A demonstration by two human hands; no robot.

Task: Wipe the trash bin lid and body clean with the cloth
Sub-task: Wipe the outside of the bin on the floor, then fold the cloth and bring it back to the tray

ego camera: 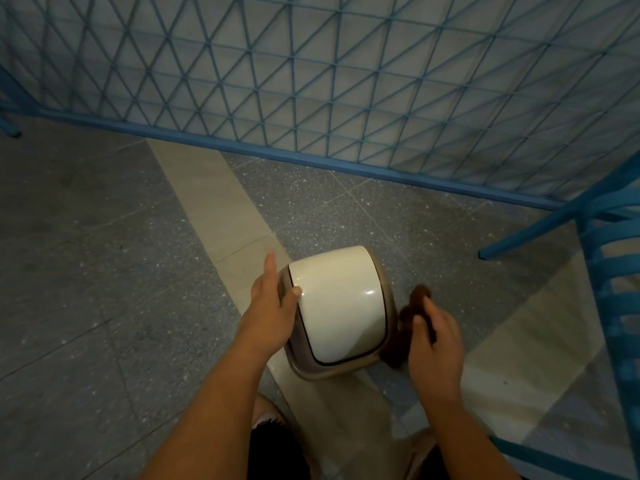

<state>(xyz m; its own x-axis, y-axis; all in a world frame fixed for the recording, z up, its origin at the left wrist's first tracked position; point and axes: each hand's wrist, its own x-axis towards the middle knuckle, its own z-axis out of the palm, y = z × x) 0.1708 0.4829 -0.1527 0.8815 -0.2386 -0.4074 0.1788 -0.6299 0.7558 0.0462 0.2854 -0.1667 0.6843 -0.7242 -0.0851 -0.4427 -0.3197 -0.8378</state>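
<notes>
A small trash bin stands on the floor in front of me, seen from above. Its cream swing lid (337,299) sits in a tan rim (388,299); the body below is mostly hidden. My left hand (273,299) grips the bin's left edge, thumb on the lid, index finger pointing away. My right hand (434,344) is just right of the bin, closed around a dark brown cloth (410,318) that hangs against the bin's right side.
A blue metal lattice fence (332,81) runs across the back on a blue base rail. Blue bars and a slatted frame (613,271) stand at the right. Grey speckled floor with a beige tile strip (214,202) lies around. My knees show at the bottom.
</notes>
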